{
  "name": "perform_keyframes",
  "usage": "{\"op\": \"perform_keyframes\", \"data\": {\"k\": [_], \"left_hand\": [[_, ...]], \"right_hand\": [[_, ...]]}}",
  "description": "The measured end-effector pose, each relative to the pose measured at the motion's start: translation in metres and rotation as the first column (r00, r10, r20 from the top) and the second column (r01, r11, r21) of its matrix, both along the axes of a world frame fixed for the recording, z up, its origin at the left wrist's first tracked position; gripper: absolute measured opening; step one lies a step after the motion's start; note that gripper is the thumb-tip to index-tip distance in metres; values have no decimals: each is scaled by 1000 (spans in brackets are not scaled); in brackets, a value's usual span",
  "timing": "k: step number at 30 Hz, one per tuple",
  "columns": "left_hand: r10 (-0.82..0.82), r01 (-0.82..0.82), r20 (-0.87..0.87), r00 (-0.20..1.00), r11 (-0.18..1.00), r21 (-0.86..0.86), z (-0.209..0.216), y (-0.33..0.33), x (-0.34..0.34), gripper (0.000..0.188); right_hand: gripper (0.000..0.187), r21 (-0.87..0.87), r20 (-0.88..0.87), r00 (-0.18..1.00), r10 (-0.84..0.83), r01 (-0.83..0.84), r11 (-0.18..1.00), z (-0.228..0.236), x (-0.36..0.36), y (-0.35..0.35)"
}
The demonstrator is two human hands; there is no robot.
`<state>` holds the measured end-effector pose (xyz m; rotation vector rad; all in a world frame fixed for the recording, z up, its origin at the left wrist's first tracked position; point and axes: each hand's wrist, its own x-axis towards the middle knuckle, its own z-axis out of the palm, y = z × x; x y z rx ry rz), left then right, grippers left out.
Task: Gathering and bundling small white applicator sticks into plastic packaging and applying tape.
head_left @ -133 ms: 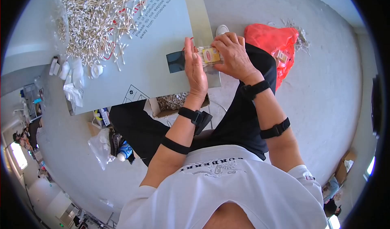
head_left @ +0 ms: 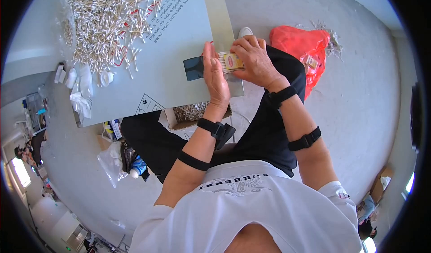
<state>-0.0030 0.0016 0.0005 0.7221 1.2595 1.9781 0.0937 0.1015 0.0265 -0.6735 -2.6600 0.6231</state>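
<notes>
My right hand (head_left: 259,63) grips a bundle of cotton swabs (head_left: 232,61) with a yellow and white label, over the right edge of the table. The swabs lie sideways, their left tips against or very close to the palm of my left hand (head_left: 216,79). That hand stands on edge, fingers stretched out and together, thumb raised. Beneath it, a dark square patch (head_left: 193,69) shows on the tabletop. A large heap of loose cotton swabs (head_left: 105,26) spreads over the far left of the table (head_left: 166,84), partly on clear plastic.
White rolls and crumpled wrapping (head_left: 81,87) sit at the table's left edge. Under its near edge is a cardboard box (head_left: 171,119) of swabs. A red plastic bag (head_left: 296,42) with a small pack on it lies right of my knee. Bags and a bottle (head_left: 138,167) lie on the floor.
My right hand has shifted slightly left, bringing the swab bundle closer to my left palm. The left hand has hardly moved.
</notes>
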Motion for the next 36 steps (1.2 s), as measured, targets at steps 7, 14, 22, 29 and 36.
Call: {"op": "perform_keyframes", "data": {"k": [7, 14, 22, 29, 36], "left_hand": [[-10, 6, 207, 978, 1000, 20, -5, 3, 10, 69], [85, -16, 285, 955, 971, -239, 9, -16, -5, 57], [33, 170, 523, 852, 926, -337, 24, -1, -16, 55], [-22, 206, 447, 894, 907, -368, 23, -6, -27, 42], [33, 112, 339, 940, 909, -401, 18, -8, -17, 26]], "right_hand": [[52, 42, -42, 998, 45, -43, 998, -4, -8, 0], [53, 30, -8, 999, 34, -34, 999, -3, 1, 1], [51, 39, 3, 997, 78, -78, 996, -4, 0, 3], [60, 83, 24, 997, 75, -77, 994, 5, 3, -7], [48, -1000, -13, 435, -900, -8, 10, -28, 8, -32]]}}
